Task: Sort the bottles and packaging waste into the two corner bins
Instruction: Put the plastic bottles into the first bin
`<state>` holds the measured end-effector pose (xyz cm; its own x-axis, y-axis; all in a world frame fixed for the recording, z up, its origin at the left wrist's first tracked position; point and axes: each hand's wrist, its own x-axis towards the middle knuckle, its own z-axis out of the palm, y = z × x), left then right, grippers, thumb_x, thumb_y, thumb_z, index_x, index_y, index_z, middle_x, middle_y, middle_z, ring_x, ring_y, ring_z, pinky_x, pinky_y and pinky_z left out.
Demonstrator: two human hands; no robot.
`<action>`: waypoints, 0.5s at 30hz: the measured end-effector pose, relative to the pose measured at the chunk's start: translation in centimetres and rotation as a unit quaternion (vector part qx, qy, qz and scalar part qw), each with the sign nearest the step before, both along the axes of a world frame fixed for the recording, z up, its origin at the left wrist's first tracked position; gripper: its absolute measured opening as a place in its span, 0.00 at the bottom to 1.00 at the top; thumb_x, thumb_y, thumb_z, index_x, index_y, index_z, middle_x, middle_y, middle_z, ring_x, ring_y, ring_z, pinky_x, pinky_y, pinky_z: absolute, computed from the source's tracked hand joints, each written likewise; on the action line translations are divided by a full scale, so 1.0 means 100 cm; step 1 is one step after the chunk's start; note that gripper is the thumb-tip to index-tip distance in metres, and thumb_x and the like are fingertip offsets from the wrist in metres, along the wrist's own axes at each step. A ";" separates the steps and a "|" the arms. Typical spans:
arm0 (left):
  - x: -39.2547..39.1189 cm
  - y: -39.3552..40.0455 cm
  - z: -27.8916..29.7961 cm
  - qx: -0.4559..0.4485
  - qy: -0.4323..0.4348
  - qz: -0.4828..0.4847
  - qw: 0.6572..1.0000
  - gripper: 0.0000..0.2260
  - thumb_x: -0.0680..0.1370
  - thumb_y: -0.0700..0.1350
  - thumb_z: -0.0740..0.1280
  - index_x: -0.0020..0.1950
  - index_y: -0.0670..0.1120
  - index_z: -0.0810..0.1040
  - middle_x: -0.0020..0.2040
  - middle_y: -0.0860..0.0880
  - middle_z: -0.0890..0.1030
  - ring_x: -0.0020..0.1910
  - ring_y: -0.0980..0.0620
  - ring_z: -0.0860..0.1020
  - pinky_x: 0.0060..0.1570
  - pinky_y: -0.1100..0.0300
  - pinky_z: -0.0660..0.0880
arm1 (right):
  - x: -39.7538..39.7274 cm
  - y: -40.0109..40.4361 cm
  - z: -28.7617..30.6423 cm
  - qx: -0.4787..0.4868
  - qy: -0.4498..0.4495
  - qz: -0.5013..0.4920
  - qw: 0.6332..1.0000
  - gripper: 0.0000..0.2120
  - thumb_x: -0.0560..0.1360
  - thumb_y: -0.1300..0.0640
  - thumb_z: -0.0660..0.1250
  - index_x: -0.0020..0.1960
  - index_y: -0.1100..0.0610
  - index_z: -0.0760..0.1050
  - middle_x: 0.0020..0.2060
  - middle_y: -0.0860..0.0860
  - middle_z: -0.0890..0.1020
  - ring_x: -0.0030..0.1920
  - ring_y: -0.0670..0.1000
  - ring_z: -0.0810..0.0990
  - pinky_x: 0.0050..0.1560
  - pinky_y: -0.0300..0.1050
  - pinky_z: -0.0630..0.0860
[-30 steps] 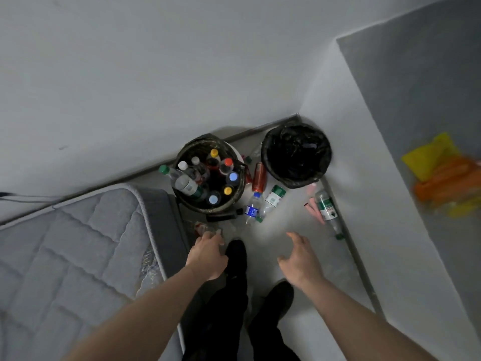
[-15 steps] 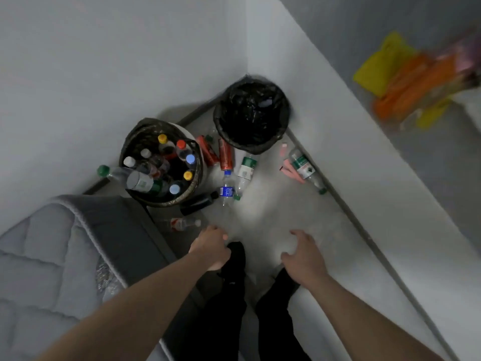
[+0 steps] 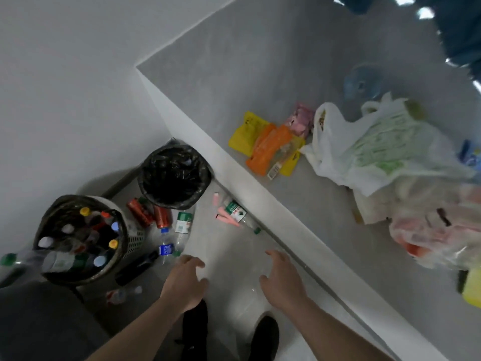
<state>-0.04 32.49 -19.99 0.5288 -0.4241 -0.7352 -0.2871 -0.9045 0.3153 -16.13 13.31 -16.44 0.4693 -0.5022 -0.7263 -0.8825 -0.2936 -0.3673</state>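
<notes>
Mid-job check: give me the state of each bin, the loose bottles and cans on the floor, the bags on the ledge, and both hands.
Mesh bin with dark liner: upright, packed with capped bottles.
Black-lined round bin: upright, open, looks almost empty.
Green-label clear bottle by the ledge: lying down, capped.
Blue-label clear bottle: lying down, capped.
Red cans: lying between the bins.
White plastic bag on the ledge: slumped, mouth open.
Left hand: open, empty.
Right hand: open, empty.

Bin liner (image 3: 173, 175), beyond left hand (image 3: 183, 281): glossy black plastic.
Bag (image 3: 374, 144), beyond right hand (image 3: 282, 282): thin white plastic.
</notes>
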 end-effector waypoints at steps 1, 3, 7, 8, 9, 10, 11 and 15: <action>-0.001 -0.006 -0.008 -0.003 0.005 0.003 1.000 0.17 0.76 0.51 0.70 0.65 0.55 0.76 0.69 0.55 0.69 0.62 0.55 0.74 0.60 0.60 0.73 | -0.001 -0.003 -0.011 0.001 0.007 -0.001 1.000 0.30 0.75 0.55 0.66 0.76 0.49 0.63 0.74 0.49 0.65 0.69 0.52 0.71 0.65 0.47 0.70; -0.001 -0.013 -0.033 -0.003 0.010 0.001 1.000 0.17 0.76 0.51 0.70 0.64 0.56 0.76 0.69 0.55 0.69 0.61 0.55 0.74 0.62 0.58 0.74 | -0.001 -0.007 -0.040 0.004 0.019 0.003 1.000 0.30 0.75 0.54 0.66 0.76 0.49 0.63 0.74 0.48 0.65 0.69 0.53 0.72 0.65 0.46 0.70; 0.021 -0.018 -0.116 0.023 0.008 -0.015 1.000 0.19 0.75 0.52 0.69 0.66 0.56 0.75 0.71 0.52 0.66 0.62 0.51 0.75 0.63 0.55 0.76 | 0.011 -0.017 -0.137 -0.006 0.022 0.028 0.999 0.31 0.74 0.53 0.68 0.75 0.50 0.64 0.74 0.51 0.66 0.70 0.53 0.71 0.67 0.45 0.69; 0.028 -0.018 -0.139 0.037 0.005 -0.015 0.999 0.20 0.75 0.52 0.69 0.67 0.56 0.75 0.73 0.51 0.65 0.64 0.49 0.74 0.64 0.54 0.76 | 0.016 -0.021 -0.164 -0.013 0.028 0.034 0.999 0.31 0.74 0.52 0.68 0.76 0.51 0.64 0.74 0.52 0.66 0.70 0.54 0.71 0.67 0.45 0.69; 0.034 -0.016 -0.162 0.052 0.001 -0.016 0.999 0.21 0.75 0.52 0.69 0.69 0.56 0.74 0.75 0.49 0.63 0.67 0.47 0.72 0.65 0.52 0.75 | 0.021 -0.025 -0.190 -0.019 0.035 0.037 0.999 0.32 0.75 0.52 0.68 0.76 0.52 0.64 0.74 0.53 0.67 0.71 0.55 0.70 0.67 0.46 0.69; 0.040 -0.014 -0.183 0.067 -0.005 -0.014 0.998 0.22 0.76 0.52 0.69 0.70 0.56 0.73 0.77 0.48 0.60 0.71 0.44 0.69 0.67 0.49 0.74 | 0.028 -0.027 -0.214 -0.024 0.040 0.042 0.998 0.32 0.75 0.51 0.68 0.77 0.52 0.63 0.74 0.54 0.66 0.72 0.56 0.69 0.68 0.46 0.69; 0.045 -0.011 -0.202 0.080 -0.012 -0.008 0.997 0.23 0.76 0.52 0.69 0.72 0.57 0.71 0.78 0.47 0.57 0.74 0.42 0.65 0.69 0.48 0.72 | 0.035 -0.029 -0.238 -0.030 0.043 0.051 0.997 0.32 0.75 0.51 0.68 0.77 0.52 0.62 0.75 0.55 0.66 0.73 0.56 0.68 0.69 0.46 0.68; 0.057 0.002 -0.273 0.116 -0.028 0.031 0.992 0.26 0.77 0.53 0.68 0.75 0.59 0.67 0.82 0.46 0.45 0.79 0.38 0.54 0.71 0.44 0.69 | 0.054 -0.035 -0.322 -0.050 0.049 0.071 0.995 0.33 0.73 0.50 0.70 0.77 0.51 0.64 0.75 0.57 0.63 0.74 0.59 0.65 0.72 0.49 0.66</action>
